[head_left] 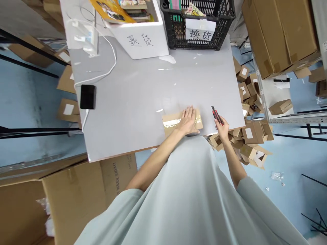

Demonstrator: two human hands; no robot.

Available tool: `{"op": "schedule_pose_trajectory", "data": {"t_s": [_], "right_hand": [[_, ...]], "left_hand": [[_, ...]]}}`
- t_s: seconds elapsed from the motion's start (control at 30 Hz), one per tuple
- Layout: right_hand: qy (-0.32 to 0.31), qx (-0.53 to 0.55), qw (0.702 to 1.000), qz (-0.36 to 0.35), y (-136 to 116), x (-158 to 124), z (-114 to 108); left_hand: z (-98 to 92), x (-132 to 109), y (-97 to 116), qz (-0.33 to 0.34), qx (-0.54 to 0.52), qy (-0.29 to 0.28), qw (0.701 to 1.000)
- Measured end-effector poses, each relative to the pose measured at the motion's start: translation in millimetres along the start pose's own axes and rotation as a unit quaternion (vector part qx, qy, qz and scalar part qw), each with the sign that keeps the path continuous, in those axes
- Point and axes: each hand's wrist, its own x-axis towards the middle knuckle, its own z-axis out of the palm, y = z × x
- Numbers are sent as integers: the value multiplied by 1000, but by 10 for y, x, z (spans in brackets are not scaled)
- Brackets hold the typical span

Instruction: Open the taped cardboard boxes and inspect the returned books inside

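Note:
A small flat cardboard box (170, 125) with shiny clear tape across it lies at the front edge of the table. My left hand (188, 120) rests flat on top of it, fingers stretched out and covering part of the tape. To the right of the box, my right hand (222, 128) is wrapped round a red and black utility knife (216, 115). The knife's blade end points away from me, up and to the left, apart from the box.
On the grey table (133, 95) stand a white bin (145, 41) of books and a black crate (199, 34). A black device (88, 97) with a white cable and a power strip (90, 41) lie left. Cardboard boxes (255, 131) are heaped on the floor right; a big open carton (76, 183) stands front left.

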Motion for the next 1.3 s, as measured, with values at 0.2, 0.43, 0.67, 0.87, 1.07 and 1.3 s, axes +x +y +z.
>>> {"op": "schedule_pose_trajectory", "data": {"t_s": [0.2,0.43,0.67,0.87,1.07,1.3], "right_hand": [[6,199,975,101,11,-230,295],[13,238,967,94,-185,-293,277],[-37,183,982,26,-505,-249,467],[-98,129,987,-5,-655,-350,756],[-149,-6,987,-53,-801,-538,832],[-142,-64,982,-110,-975,-396,806]], "left_hand": [[-5,120,101,4,50,1,999],[-496,-271,81,26,-74,97,992],[-726,-804,-81,-70,-137,119,981],[-841,-1293,-339,-139,-285,138,938],[-853,-1495,-563,-219,-419,224,852],[-868,-1365,-580,-197,-436,249,842]]}}
